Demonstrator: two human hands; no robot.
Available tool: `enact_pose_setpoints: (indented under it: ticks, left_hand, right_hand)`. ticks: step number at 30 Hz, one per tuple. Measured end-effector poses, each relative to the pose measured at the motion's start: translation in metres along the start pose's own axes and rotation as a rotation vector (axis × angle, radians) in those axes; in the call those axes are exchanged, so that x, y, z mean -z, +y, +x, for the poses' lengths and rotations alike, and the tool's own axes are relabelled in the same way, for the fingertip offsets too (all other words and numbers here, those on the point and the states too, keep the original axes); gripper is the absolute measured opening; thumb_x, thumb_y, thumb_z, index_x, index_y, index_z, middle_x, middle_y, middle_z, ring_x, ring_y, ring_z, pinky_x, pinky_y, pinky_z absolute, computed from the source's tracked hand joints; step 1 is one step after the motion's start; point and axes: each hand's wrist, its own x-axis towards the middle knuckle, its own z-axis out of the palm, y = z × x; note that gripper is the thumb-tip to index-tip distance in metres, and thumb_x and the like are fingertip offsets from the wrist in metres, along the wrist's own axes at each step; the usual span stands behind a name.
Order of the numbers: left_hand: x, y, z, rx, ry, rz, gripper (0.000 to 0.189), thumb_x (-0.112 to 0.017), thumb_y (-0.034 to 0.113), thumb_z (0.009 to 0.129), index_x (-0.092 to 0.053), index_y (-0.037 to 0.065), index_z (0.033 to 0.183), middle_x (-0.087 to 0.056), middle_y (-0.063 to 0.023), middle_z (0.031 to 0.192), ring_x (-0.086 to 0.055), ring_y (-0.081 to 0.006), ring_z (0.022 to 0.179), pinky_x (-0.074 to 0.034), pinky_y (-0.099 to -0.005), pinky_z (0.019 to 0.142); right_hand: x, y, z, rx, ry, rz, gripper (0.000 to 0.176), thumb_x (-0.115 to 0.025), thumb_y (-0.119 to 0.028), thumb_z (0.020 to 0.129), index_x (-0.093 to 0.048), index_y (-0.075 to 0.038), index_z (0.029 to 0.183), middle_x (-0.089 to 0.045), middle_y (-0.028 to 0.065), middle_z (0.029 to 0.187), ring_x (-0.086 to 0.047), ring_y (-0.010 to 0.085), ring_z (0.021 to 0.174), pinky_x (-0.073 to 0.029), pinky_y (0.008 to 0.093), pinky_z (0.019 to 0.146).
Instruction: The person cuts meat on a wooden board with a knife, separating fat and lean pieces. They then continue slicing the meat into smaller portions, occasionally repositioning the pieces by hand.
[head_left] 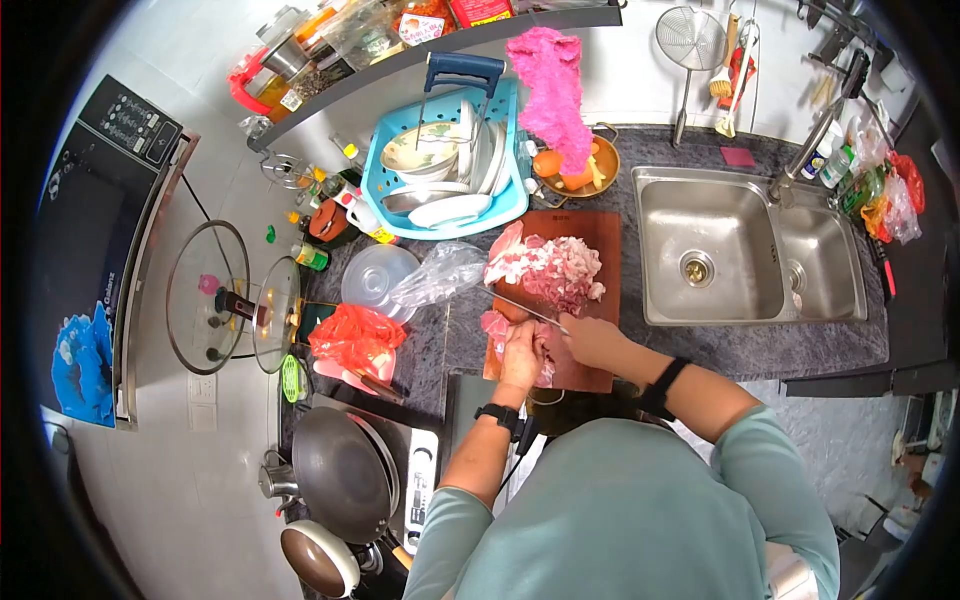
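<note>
My right hand is closed round the handle of a kitchen knife, whose blade slants up and left over the board. Below the blade, my left hand presses on a piece of raw meat, its fingers curled and partly hiding the piece. Both hands are over the near part of a brown cutting board. A heap of cut raw meat, pink with pale fat, lies beyond the blade. At the board's left edge rests a crumpled clear plastic bag.
A double steel sink lies right of the board. Behind stand a blue dish basket and a brass-coloured bowl. On the left are a red plastic bag, a clear round lid and a dark wok.
</note>
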Motion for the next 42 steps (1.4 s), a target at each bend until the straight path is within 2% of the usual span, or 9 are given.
enact_pose_setpoints:
  ticks: [1, 4, 9, 12, 18, 21, 28, 35, 42]
  left_hand:
    - [0.002, 0.004, 0.001, 0.041, 0.017, 0.004, 0.02, -0.068, -0.001, 0.077, -0.067, 0.002, 0.097, -0.066, -0.0171, 0.101, -0.06, -0.0371, 0.101, -0.05, -0.0429, 0.09]
    - [0.001, -0.003, 0.002, -0.065, 0.0, 0.007, 0.021, -0.068, -0.001, 0.077, -0.067, 0.002, 0.099, -0.066, -0.0166, 0.101, -0.06, -0.0373, 0.101, -0.05, -0.043, 0.089]
    - [0.0, -0.006, 0.002, -0.075, -0.022, -0.029, 0.022, -0.067, 0.0, 0.077, -0.068, 0.001, 0.099, -0.066, -0.0177, 0.104, -0.06, -0.0385, 0.1, -0.05, -0.0436, 0.09]
    - [-0.002, -0.006, 0.003, -0.079, -0.021, -0.021, 0.02, -0.068, 0.001, 0.077, -0.068, 0.001, 0.097, -0.066, -0.0183, 0.102, -0.061, -0.0386, 0.099, -0.05, -0.0433, 0.089]
    - [-0.007, -0.012, 0.0, -0.08, -0.034, -0.007, 0.018, -0.067, -0.001, 0.077, -0.067, 0.0, 0.095, -0.066, -0.0182, 0.101, -0.06, -0.0395, 0.099, -0.05, -0.0442, 0.089]
    - [-0.001, -0.004, 0.002, -0.065, -0.027, -0.026, 0.018, -0.067, -0.001, 0.076, -0.066, 0.0, 0.094, -0.065, -0.0187, 0.099, -0.06, -0.0404, 0.096, -0.05, -0.0441, 0.088]
    - [-0.001, 0.014, 0.01, 0.028, 0.138, -0.014, 0.015, -0.067, 0.0, 0.077, -0.066, 0.001, 0.092, -0.064, -0.018, 0.097, -0.061, -0.0396, 0.092, -0.051, -0.0434, 0.084]
    - [-0.015, -0.005, 0.009, -0.052, 0.079, -0.063, 0.013, -0.07, 0.002, 0.076, -0.07, 0.002, 0.088, -0.066, -0.0165, 0.097, -0.063, -0.037, 0.093, -0.052, -0.0417, 0.084]
    - [-0.013, -0.003, 0.009, -0.018, 0.05, -0.045, 0.016, -0.072, 0.004, 0.073, -0.069, 0.002, 0.089, -0.065, -0.0161, 0.096, -0.063, -0.0365, 0.093, -0.052, -0.0418, 0.084]
  right_hand:
    - [0.005, 0.004, -0.009, -0.009, -0.006, 0.001, 0.025, -0.053, -0.025, 0.094, -0.05, -0.005, 0.108, -0.069, 0.0222, 0.087, -0.068, 0.0429, 0.083, -0.053, 0.0547, 0.071]
    - [0.018, 0.011, -0.034, -0.034, -0.026, -0.014, 0.024, -0.053, -0.024, 0.094, -0.05, -0.005, 0.108, -0.068, 0.0224, 0.083, -0.068, 0.0434, 0.08, -0.052, 0.0553, 0.069]
    - [0.034, 0.009, -0.055, -0.013, -0.03, -0.031, 0.021, -0.053, -0.022, 0.094, -0.05, -0.005, 0.106, -0.068, 0.0227, 0.079, -0.067, 0.0438, 0.074, -0.052, 0.0555, 0.066]
    - [0.033, 0.005, -0.051, 0.007, -0.076, -0.033, 0.021, -0.054, -0.022, 0.094, -0.05, -0.005, 0.106, -0.068, 0.0229, 0.08, -0.068, 0.0433, 0.075, -0.053, 0.055, 0.066]
    - [-0.012, -0.008, 0.019, 0.085, 0.035, 0.048, 0.023, -0.054, -0.023, 0.092, -0.05, -0.005, 0.106, -0.069, 0.0234, 0.083, -0.068, 0.0436, 0.078, -0.053, 0.0545, 0.069]
    - [-0.02, -0.01, 0.035, 0.065, 0.006, 0.04, 0.024, -0.054, -0.024, 0.092, -0.05, -0.006, 0.107, -0.068, 0.0244, 0.086, -0.068, 0.0441, 0.081, -0.052, 0.0551, 0.07]
    - [0.006, 0.012, -0.009, -0.029, 0.01, 0.061, 0.025, -0.056, -0.025, 0.093, -0.05, -0.006, 0.106, -0.068, 0.0258, 0.086, -0.067, 0.0456, 0.084, -0.051, 0.0573, 0.073]
    - [0.03, -0.001, -0.06, -0.082, -0.021, 0.023, 0.022, -0.054, -0.023, 0.094, -0.048, -0.004, 0.103, -0.067, 0.0255, 0.082, -0.066, 0.046, 0.079, -0.052, 0.0568, 0.069]
    - [-0.003, -0.004, -0.02, -0.068, -0.022, 0.049, 0.021, -0.051, -0.022, 0.095, -0.047, -0.004, 0.106, -0.068, 0.0256, 0.084, -0.068, 0.0449, 0.081, -0.052, 0.0566, 0.07]
